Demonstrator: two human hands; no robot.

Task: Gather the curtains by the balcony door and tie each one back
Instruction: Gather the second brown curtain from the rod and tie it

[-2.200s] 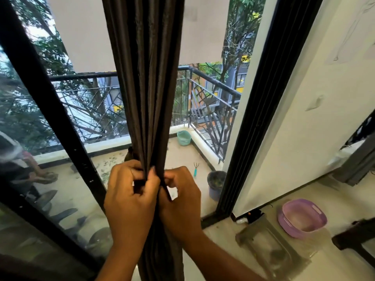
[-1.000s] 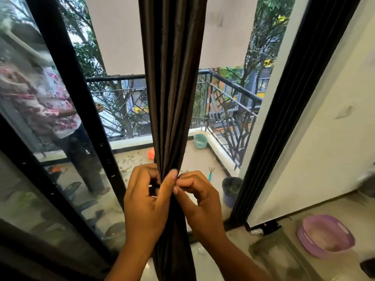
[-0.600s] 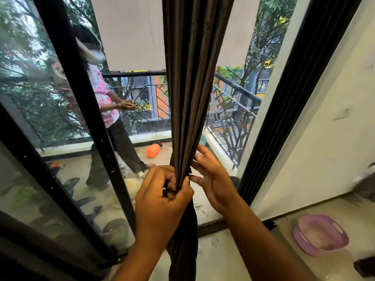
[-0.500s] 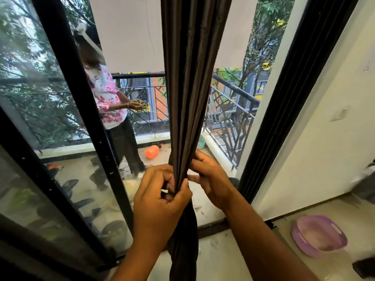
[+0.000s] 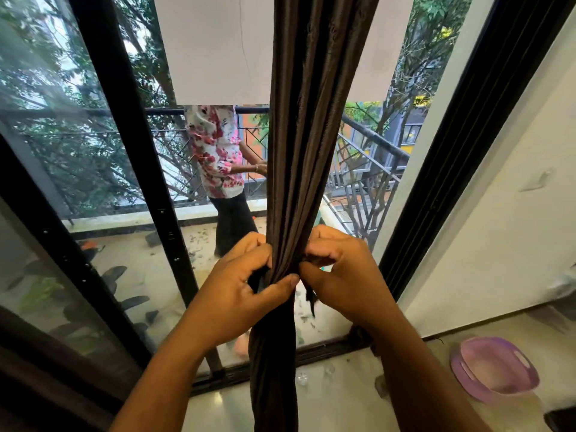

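Note:
A dark brown curtain (image 5: 307,126) hangs bunched into one narrow column in front of the balcony door. At waist height a dark tie-back strip (image 5: 310,299) circles the bundle, one short end dangling to the right. My left hand (image 5: 241,291) clasps the bundle from the left, thumb pressed across the front folds. My right hand (image 5: 341,275) pinches the strip against the right side of the bundle. Where the strip's ends meet is hidden behind my fingers.
A black door frame (image 5: 464,145) stands to the right, a sliding glass panel's black post (image 5: 137,169) to the left. A person in a floral shirt (image 5: 218,154) stands on the balcony by the railing (image 5: 371,141). A purple plastic basin (image 5: 495,367) lies on the floor, lower right.
My right hand has come back from an open reach behind the curtain and closed on the strip at the bundle's right side. The person outside has moved rightward, nearer the curtain.

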